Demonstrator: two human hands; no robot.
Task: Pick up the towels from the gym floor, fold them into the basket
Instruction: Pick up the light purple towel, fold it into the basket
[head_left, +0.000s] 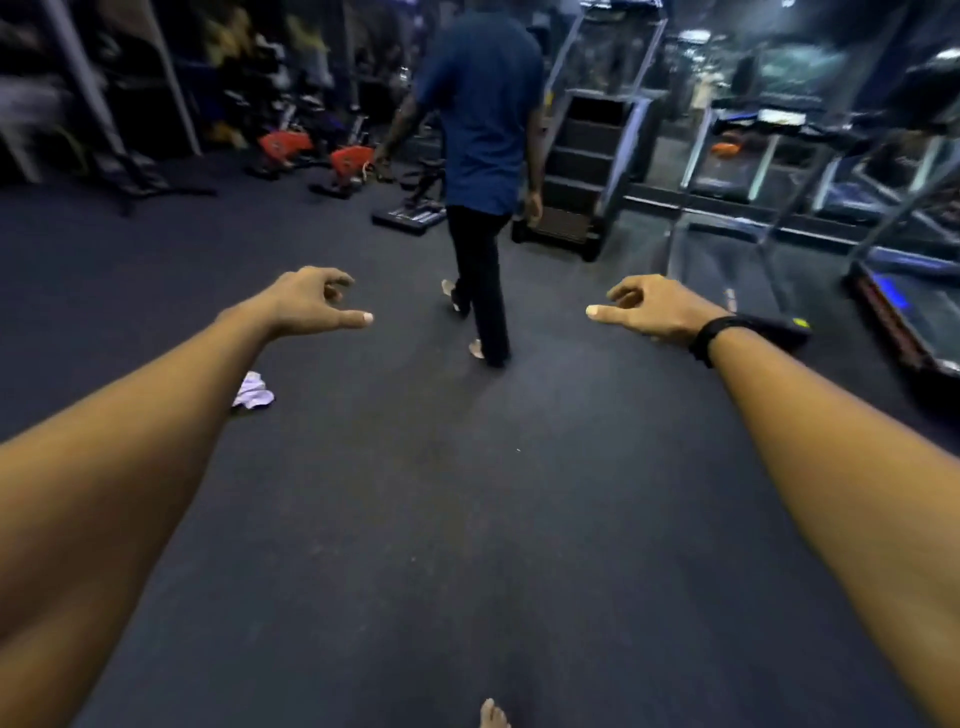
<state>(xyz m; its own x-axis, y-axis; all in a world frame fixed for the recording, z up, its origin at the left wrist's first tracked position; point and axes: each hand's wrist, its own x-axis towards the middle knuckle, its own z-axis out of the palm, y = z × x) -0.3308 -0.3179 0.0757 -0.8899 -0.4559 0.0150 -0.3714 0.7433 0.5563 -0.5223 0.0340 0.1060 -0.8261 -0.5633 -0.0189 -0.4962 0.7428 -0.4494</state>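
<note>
A crumpled white towel (253, 392) lies on the dark gym floor, just below and to the right of my left forearm. My left hand (311, 301) is stretched out in front of me, above the floor, fingers loosely curled and apart, holding nothing. My right hand (649, 309), with a black band on its wrist, is stretched out the same way and holds nothing. The two hands are far apart, palms facing each other. No basket is in view.
A person in a blue shirt and dark trousers (480, 171) walks away barefoot straight ahead. A stair machine (587, 156) and treadmills (737, 244) stand at the right. Exercise bikes with orange parts (317, 156) line the back left. My bare foot (493, 716) shows at the bottom.
</note>
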